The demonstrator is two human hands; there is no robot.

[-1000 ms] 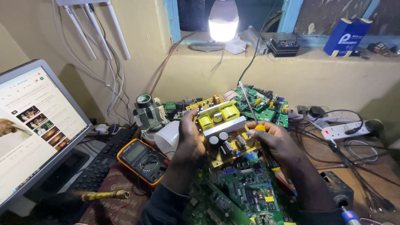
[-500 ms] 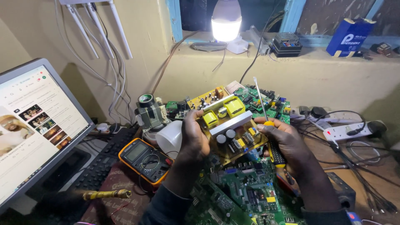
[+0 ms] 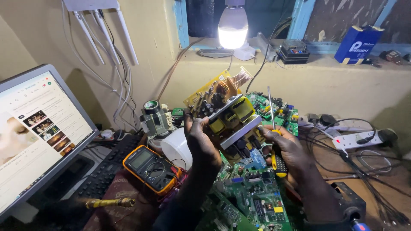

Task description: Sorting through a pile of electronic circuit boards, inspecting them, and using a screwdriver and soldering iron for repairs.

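A tan power-supply circuit board (image 3: pixel 222 112) with yellow transformers, black capacitors and a metal heat-sink bar is held up tilted in front of me. My left hand (image 3: pixel 200 141) grips its lower left edge. My right hand (image 3: pixel 287 147) supports the board's lower right edge and also holds a screwdriver (image 3: pixel 274 141) with a yellow and black handle, its thin shaft pointing up beside the board.
Green circuit boards (image 3: pixel 252 201) are piled below my hands. An orange multimeter (image 3: pixel 150 167) lies left of them, next to a white cup (image 3: pixel 176 147). A monitor (image 3: pixel 34 132) and keyboard (image 3: pixel 102 171) stand left. A power strip (image 3: pixel 364 139) and cables lie right. A lit bulb (image 3: pixel 233 30) hangs above.
Both hands have lifted the tan board higher and tilted it more toward me. The screwdriver has risen with my right hand.
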